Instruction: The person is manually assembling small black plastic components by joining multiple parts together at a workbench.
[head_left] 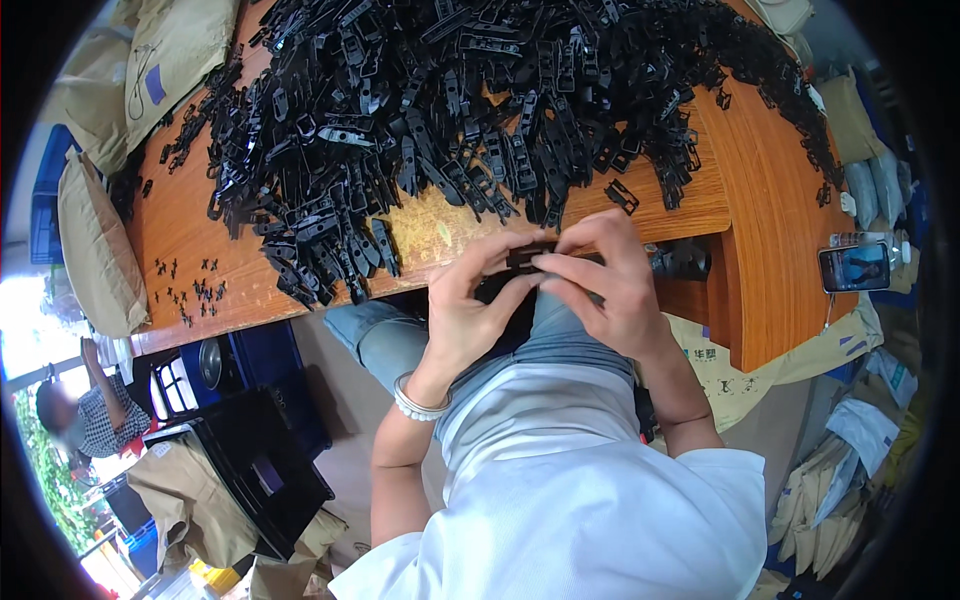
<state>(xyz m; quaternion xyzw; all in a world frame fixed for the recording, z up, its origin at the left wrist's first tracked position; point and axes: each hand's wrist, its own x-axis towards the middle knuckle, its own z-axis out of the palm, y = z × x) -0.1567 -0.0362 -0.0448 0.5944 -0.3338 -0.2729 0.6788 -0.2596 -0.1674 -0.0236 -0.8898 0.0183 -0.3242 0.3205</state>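
Both my hands meet just over the near edge of the wooden table, above my lap. Between them is a small black plastic part (pixel 522 259), mostly covered by fingers. My left hand (pixel 470 295), with a white bead bracelet at the wrist, pinches the part from the left. My right hand (pixel 612 285) grips it from the right with thumb and fingertips. Beyond the hands lies a large heap of black plastic parts (pixel 420 130), some long and narrow, others like small open frames. A loose black frame piece (pixel 621 196) sits nearest my right hand.
Several tiny dark pieces (pixel 205 290) lie scattered at the table's left. Brown paper sacks (pixel 100 250) lean at its left side. A phone (pixel 854 268) with a lit screen is at the right. Black and blue crates (pixel 262 450) stand lower left, with another person (pixel 100 415) beyond.
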